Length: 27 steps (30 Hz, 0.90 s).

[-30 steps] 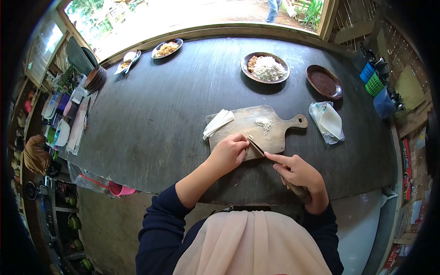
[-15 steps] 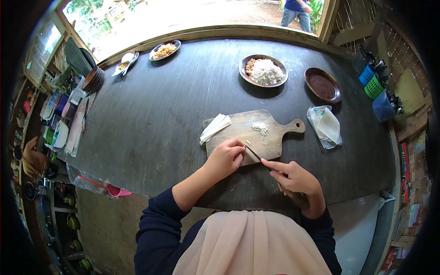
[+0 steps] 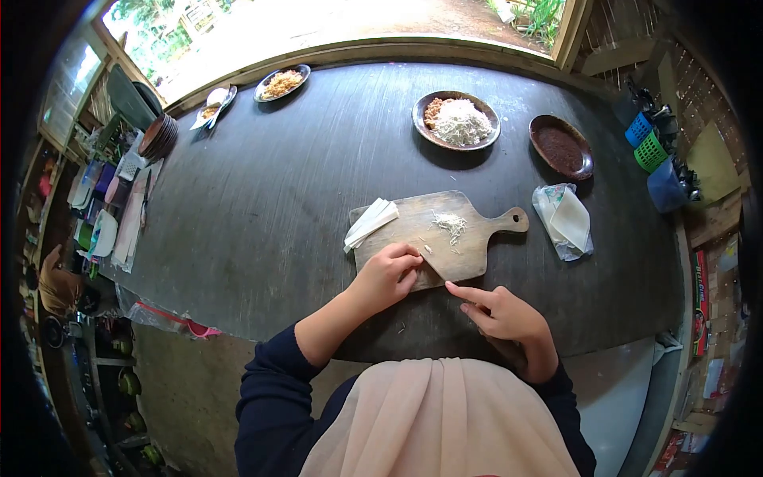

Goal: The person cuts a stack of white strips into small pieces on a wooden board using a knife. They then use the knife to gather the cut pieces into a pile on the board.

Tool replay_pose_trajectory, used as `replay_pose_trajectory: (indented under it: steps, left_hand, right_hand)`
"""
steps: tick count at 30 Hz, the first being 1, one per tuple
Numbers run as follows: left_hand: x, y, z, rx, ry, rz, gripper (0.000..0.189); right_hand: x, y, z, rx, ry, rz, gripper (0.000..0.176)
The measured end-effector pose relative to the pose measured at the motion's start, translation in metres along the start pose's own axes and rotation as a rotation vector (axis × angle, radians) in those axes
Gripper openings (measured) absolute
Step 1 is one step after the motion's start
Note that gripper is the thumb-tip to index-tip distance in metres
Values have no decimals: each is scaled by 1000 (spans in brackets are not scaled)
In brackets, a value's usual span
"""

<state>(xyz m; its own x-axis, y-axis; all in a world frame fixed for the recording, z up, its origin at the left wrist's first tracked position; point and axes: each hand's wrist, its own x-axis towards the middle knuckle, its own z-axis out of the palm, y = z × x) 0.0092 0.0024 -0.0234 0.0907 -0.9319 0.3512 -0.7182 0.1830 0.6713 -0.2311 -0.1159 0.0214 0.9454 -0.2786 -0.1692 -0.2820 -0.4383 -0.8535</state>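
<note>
A wooden cutting board [image 3: 469, 258] lies on the dark table, its handle to the right. My left hand [image 3: 391, 272] rests at the board's front edge, fingers curled over something too small to make out. My right hand [image 3: 509, 318] is wrapped round the handle of a knife [image 3: 435, 269], whose thin blade points at my left fingertips; the index finger is stretched along it. White strips [image 3: 372, 223] are stacked at the board's left side. A small heap of white shreds [image 3: 451, 226] sits near its middle right.
Behind the board stands a plate of white shreds and orange pieces [image 3: 461, 126]. To the right are a brown dish [image 3: 560, 147] and a plastic-wrapped white piece [image 3: 566, 221]. Two plates [image 3: 281, 83] [image 3: 213, 109] stand back left; utensil baskets [image 3: 652, 151] line the right edge.
The knife is tilted differently, with its blade now seen less edge-on. My left hand has shifted slightly left. The person outside the window is out of view.
</note>
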Motion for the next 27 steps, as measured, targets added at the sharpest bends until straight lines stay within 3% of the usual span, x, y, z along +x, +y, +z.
replay_pose_trajectory:
  steps: [7,14,27]
  left_hand:
    - [0,-1,-2,0,-21,-2,22]
    - [0,-6,-6,-37,-57,20,21]
    - [-3,-9,-10,-76,-64,85,26]
  right_hand:
    - [3,-3,1,28,3,54,47]
    - [4,2,9,-75,65,-29,47]
    - [-5,5,-11,111,-19,64,49]
